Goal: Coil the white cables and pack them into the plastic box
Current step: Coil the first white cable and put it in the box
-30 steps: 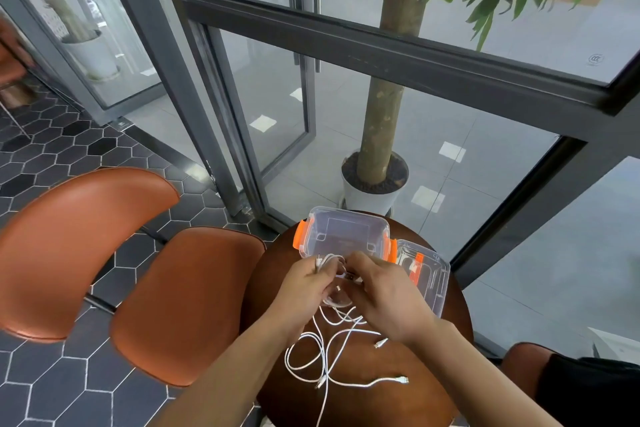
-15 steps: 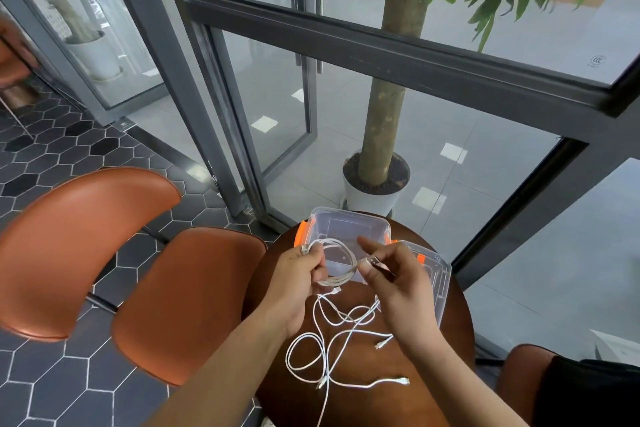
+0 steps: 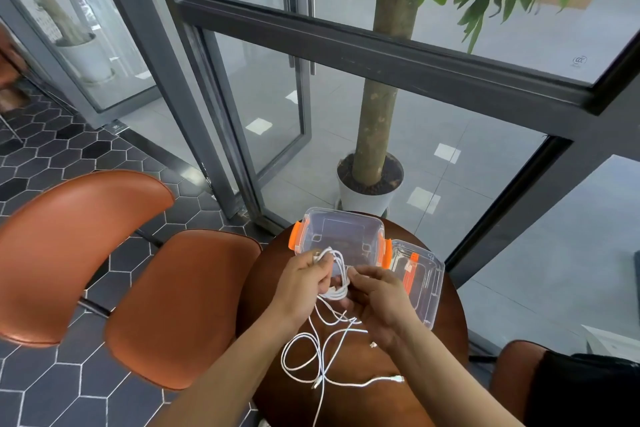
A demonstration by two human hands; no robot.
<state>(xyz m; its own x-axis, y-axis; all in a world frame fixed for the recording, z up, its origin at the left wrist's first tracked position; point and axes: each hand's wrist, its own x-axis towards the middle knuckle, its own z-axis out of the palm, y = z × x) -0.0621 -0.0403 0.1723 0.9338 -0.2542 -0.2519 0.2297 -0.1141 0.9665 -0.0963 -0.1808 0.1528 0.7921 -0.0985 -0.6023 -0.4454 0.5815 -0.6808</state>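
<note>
A small coil of white cable (image 3: pixel 337 276) hangs between my hands just above the round brown table (image 3: pixel 446 329). My left hand (image 3: pixel 304 282) pinches the coil's upper left side, and my right hand (image 3: pixel 379 302) holds its right side with curled fingers. More loose white cables (image 3: pixel 313 352) lie tangled on the table below my hands, one plug end (image 3: pixel 398 378) pointing right. The clear plastic box (image 3: pixel 341 234) with orange clips stands open behind the coil, and nothing shows inside it. Its clear lid (image 3: pixel 420 282) lies to the right of the box.
Two brown leather chairs (image 3: pixel 173 302) stand left of the table, and a third chair (image 3: pixel 516 378) sits at the lower right. A potted tree (image 3: pixel 372 180) stands behind the glass wall beyond the table. One cable trails off the table's front edge.
The coil has grown tighter and my hands have come closer together around it. My right hand has dropped from the coil's top to its right side.
</note>
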